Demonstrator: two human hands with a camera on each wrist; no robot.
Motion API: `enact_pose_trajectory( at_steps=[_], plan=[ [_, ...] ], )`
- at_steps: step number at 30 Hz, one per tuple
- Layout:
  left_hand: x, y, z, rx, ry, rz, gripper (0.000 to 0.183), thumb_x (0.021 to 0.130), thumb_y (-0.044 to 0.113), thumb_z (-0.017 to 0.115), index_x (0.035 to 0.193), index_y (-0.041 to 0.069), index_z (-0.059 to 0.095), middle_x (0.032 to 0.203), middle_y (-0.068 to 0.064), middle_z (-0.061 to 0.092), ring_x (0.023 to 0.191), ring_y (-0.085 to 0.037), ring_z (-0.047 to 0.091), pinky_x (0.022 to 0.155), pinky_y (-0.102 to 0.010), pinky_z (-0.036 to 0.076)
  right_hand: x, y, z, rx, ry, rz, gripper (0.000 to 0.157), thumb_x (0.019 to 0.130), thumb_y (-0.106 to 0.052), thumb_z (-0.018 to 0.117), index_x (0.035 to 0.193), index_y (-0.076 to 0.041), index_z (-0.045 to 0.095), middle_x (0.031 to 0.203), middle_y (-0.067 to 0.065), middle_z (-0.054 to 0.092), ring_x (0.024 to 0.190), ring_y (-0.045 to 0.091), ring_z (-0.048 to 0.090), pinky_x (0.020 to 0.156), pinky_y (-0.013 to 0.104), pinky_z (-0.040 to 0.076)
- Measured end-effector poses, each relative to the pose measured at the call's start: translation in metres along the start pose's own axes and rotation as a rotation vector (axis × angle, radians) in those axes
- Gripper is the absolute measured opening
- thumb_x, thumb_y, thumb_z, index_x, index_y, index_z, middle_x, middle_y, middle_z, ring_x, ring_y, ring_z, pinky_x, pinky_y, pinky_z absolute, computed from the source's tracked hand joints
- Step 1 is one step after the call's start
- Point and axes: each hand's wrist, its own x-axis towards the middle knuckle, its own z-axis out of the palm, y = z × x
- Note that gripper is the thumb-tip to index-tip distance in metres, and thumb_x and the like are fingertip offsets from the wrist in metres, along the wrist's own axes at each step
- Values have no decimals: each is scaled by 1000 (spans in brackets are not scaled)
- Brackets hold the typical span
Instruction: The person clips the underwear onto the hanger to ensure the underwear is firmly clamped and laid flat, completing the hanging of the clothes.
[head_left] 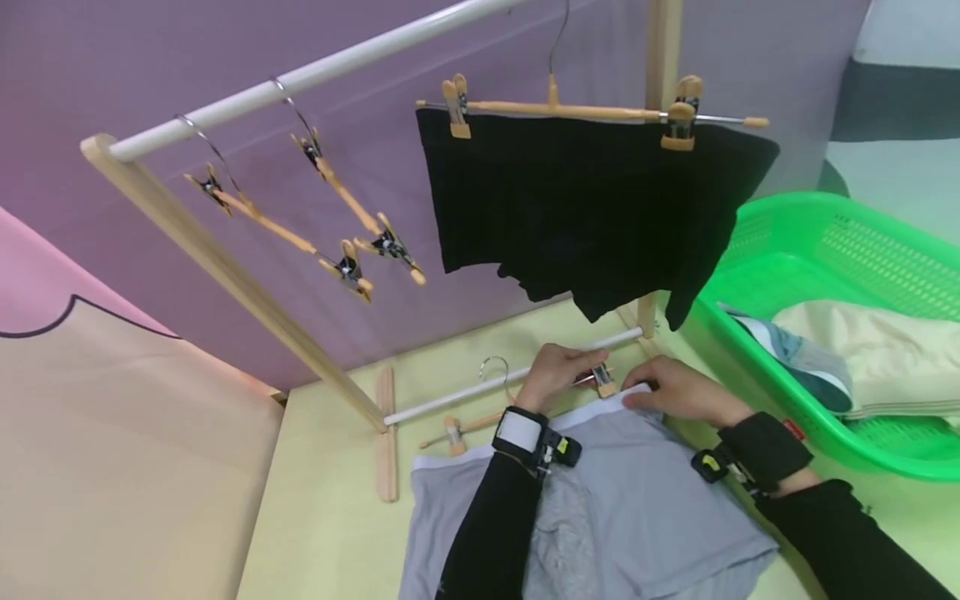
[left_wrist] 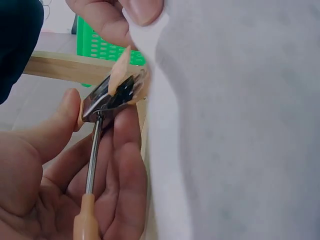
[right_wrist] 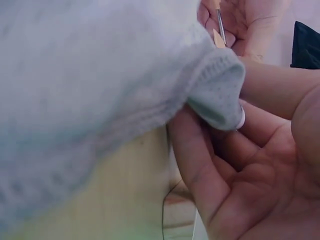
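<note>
Light grey shorts [head_left: 637, 492] with a white waistband lie on the pale table. Along the waistband runs a wooden clip hanger [head_left: 480, 423], its left clip [head_left: 454, 435] at the band's left part. My left hand [head_left: 557, 375] pinches the hanger's right clip [head_left: 604, 382] between thumb and fingers; in the left wrist view the clip [left_wrist: 112, 95] sits at the waistband's edge. My right hand [head_left: 678, 390] grips the waistband's right corner, thumb on top. In the right wrist view, fabric [right_wrist: 215, 95] folds over between the right fingers.
Black shorts [head_left: 585, 200] hang clipped above my hands from a rack's white rail [head_left: 390, 46]. Two hangers without clothes [head_left: 270, 225] [head_left: 348, 196] hang further left. A green basket [head_left: 780, 417] holding clothes [head_left: 892, 358] stands at the right.
</note>
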Motion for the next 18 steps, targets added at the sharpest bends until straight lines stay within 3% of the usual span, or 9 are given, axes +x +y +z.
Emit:
enact_pose_trajectory(
  at_steps=[9, 15, 18],
  plan=[
    [1, 3, 4, -54, -12, -68, 29, 87, 27, 78, 97, 1, 78, 86, -6, 76, 72, -5, 66, 73, -24, 57, 3, 1, -2, 8, 68, 68, 8, 94, -12, 68, 94, -6, 73, 87, -1, 69, 77, 13, 56, 68, 25, 46],
    [0, 5, 6, 36, -11, -102, 31, 86, 35, 78, 96, 5, 79, 89, 2, 74, 78, -5, 62, 75, -22, 52, 3, 5, -1, 51, 100, 111, 14, 95, -17, 67, 98, -5, 74, 92, 2, 70, 83, 13, 57, 71, 25, 46],
    [0, 5, 5, 79, -32, -87, 33, 87, 37, 77, 96, 5, 79, 87, 3, 72, 79, -5, 61, 74, -22, 50, 2, 6, 0, 79, 106, 114, 16, 96, -17, 67, 100, -3, 74, 96, 4, 70, 86, 13, 57, 73, 24, 46]
  ],
)
